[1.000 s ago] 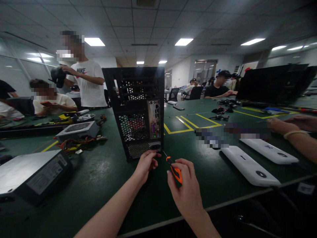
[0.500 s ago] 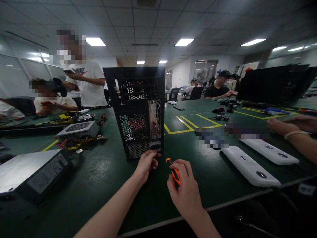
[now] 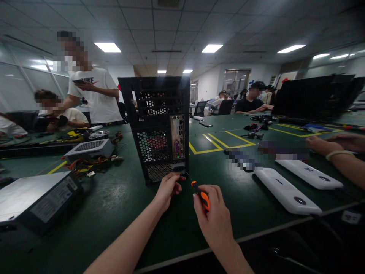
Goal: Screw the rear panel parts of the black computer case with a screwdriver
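Observation:
A black computer case (image 3: pixel 154 123) stands upright on the green table, its perforated back panel facing me. Around the lower right corner of that panel, by the power socket (image 3: pixel 179 169), the fingers of my left hand (image 3: pixel 167 192) are curled and pressed together; whatever they may pinch is too small to make out. My right hand (image 3: pixel 216 213) is closed round the orange and black handle of a screwdriver (image 3: pixel 204 200). Its thin shaft points up and left to the case's bottom right edge, close to my left fingertips. I cannot tell whether the tip touches a screw.
Two power supply units, a near one (image 3: pixel 37 198) and a farther one (image 3: pixel 89 149) with loose cables, lie at left. White power banks (image 3: pixel 286 190) are at right, near another person's hands (image 3: pixel 327 146). Monitors (image 3: pixel 308 95) stand behind. People sit and stand around the table.
My right hand has turned slightly on the screwdriver handle, its fingers shifting a little; my left hand stays put. At left, the standing person's arm has lowered toward the seated person.

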Tool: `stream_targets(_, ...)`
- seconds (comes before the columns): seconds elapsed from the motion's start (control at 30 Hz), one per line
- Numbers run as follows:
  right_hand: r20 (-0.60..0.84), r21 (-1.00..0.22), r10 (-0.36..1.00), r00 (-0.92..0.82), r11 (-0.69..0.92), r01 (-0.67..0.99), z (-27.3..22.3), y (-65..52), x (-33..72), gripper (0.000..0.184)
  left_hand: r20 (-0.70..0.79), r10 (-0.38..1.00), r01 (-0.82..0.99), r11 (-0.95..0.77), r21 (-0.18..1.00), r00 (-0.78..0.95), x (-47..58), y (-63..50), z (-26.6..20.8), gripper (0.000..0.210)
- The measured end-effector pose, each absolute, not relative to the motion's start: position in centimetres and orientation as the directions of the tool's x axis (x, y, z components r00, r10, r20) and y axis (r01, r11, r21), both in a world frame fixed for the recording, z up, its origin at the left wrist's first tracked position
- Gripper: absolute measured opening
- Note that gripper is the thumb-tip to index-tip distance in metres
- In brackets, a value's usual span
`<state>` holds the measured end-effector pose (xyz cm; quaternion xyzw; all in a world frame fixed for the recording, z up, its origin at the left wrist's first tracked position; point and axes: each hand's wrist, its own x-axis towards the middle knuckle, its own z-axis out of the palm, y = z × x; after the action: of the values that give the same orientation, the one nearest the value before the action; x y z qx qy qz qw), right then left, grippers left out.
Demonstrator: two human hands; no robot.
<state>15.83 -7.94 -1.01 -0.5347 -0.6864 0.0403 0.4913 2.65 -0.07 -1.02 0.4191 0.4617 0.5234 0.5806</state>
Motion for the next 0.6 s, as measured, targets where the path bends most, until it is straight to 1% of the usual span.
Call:
stream_targets(0.1, 0.677, -0.564, 0.735, 0.037, 0.486, 0.668, -1.06, -7.92, 15.63, 0.023, -0.105, 0.994, -0.218, 0.107, 0.97, 0.02, 2.68, -0.1, -0.98, 0.019)
stream_targets(0.2, 0.695, -0.545, 0.719, 0.004, 0.523, 0.655, -1.25, -7.94, 15.7, 0.023, -0.107, 0.994, -0.217, 0.109, 0.97, 0.023, 2.66, -0.07, -1.08, 0.019)
stream_targets(0.37, 0.66, -0.556, 0.751, 0.025, 0.466, 0.688, -1.39, -8.13, 16.15, 0.016, -0.123, 0.992, -0.219, 0.124, 0.968, 0.02, 2.65, 0.0, -1.1, 0.023)
stream_targets(0.5, 0.617, -0.584, 0.786, 0.042, 0.422, 0.693, -1.17, -8.06, 16.19, 0.02, -0.119, 0.993, -0.22, 0.12, 0.968, 0.021, 2.63, -0.07, -0.99, 0.024)
stream_targets(0.6, 0.61, -0.58, 0.791, 0.037, 0.415, 0.701, -1.06, -7.88, 16.02, 0.021, -0.116, 0.993, -0.212, 0.118, 0.97, 0.02, 2.58, -0.09, -0.96, 0.023)
